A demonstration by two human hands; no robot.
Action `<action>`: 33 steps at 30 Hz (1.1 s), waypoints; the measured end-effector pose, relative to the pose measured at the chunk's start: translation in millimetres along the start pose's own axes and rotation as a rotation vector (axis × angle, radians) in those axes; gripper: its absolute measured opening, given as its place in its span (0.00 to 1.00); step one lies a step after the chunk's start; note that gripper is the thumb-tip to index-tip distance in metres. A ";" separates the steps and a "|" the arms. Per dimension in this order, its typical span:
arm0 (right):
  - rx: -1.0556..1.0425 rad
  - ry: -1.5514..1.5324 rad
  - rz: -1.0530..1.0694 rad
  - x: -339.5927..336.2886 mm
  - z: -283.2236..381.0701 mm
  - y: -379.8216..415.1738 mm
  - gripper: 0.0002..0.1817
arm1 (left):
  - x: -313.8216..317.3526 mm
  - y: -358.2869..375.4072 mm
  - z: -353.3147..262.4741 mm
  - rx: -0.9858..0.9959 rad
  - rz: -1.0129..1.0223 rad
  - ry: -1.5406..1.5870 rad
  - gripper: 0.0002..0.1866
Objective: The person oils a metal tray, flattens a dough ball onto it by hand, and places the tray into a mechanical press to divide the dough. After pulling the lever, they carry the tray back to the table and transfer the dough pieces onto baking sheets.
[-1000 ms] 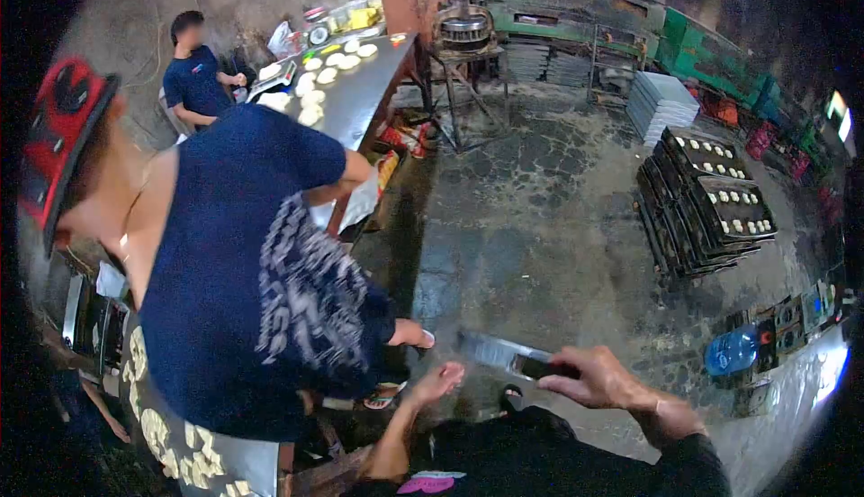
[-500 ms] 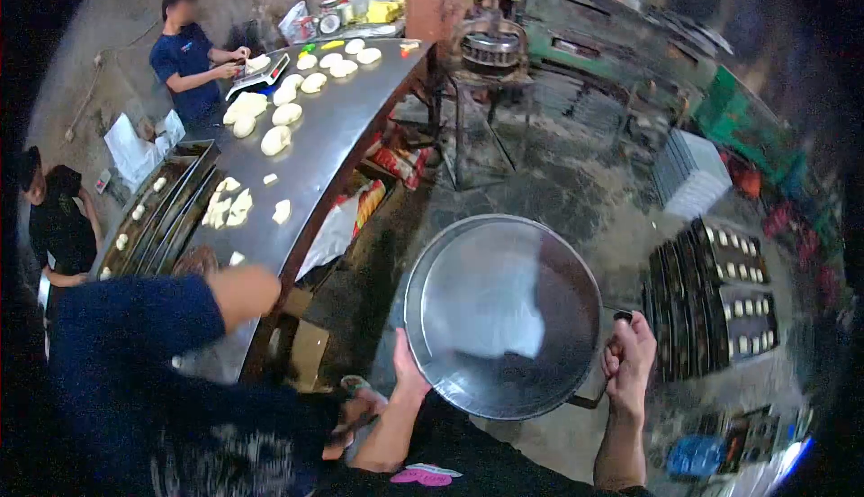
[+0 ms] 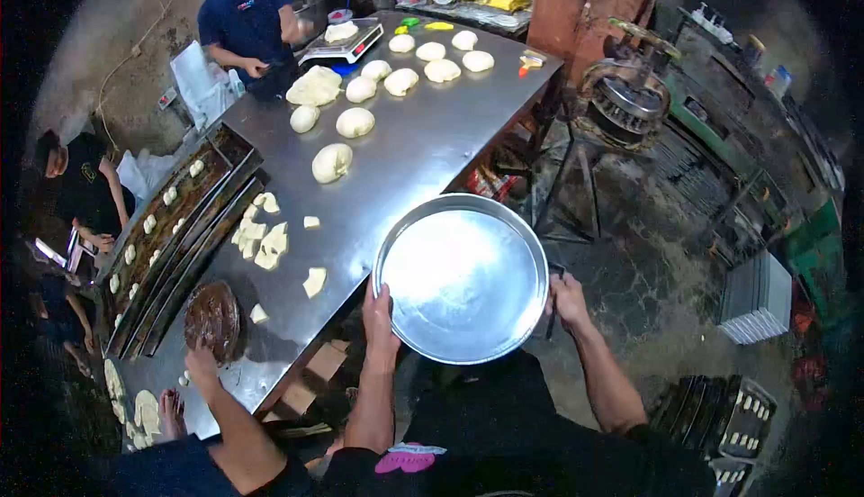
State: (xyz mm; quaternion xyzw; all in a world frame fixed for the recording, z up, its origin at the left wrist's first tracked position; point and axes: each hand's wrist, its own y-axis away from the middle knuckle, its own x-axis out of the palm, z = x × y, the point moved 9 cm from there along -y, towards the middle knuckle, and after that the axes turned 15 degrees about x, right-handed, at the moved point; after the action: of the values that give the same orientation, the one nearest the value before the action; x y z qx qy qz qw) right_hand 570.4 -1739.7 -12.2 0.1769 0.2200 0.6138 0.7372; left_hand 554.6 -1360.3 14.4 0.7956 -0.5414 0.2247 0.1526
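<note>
A large round metal pan [image 3: 459, 285] is in front of me, its shiny inside facing up and its near side over my dark shirt. My left hand [image 3: 380, 317] grips the rim on the left, thumb up along the wall. On the right, my right hand [image 3: 565, 302] is closed around the pan's dark side handle [image 3: 553, 281]. The far left part of the pan overlaps the edge of the steel table [image 3: 360, 204]. Cut dough pieces [image 3: 270, 245] lie on that table, left of the pan, with rounded dough balls [image 3: 333, 163] farther back.
At lower left, a co-worker's arm [image 3: 238, 425] reaches to a bowl of brown filling [image 3: 213, 317]. Long trays [image 3: 171, 200] line the table's left side. Another person [image 3: 247, 24] stands by the scale [image 3: 342, 42]. A metal machine [image 3: 625, 96] and stacked trays [image 3: 742, 420] are on the right.
My view has turned left, toward the table. The pan, still in both hands, now appears closer to the table edge. The co-worker's arm has shifted down, uncovering the brown bowl.
</note>
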 end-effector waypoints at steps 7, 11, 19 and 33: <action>0.114 0.523 0.086 26.8 128.6 -231.6 0.23 | 16.6 -130.3 51.4 0.180 -0.221 0.018 0.20; -0.480 0.989 -0.259 25.8 274.0 -401.2 0.18 | 45.0 -196.0 75.3 0.213 -0.377 -0.049 0.19; -0.711 1.701 -0.589 20.3 432.0 -689.6 0.28 | 58.7 -244.7 98.5 0.170 -0.590 -0.123 0.23; -0.360 0.435 0.503 137.8 467.1 -485.6 0.11 | 23.4 -320.9 93.6 0.134 -0.723 -1.069 0.17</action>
State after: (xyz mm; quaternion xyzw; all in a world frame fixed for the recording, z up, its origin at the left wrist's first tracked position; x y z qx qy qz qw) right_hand 1245.7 -1689.3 108.0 -0.0414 0.2096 0.8277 0.5189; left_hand 878.5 -1306.6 -53.0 0.9376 -0.2254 -0.2347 -0.1221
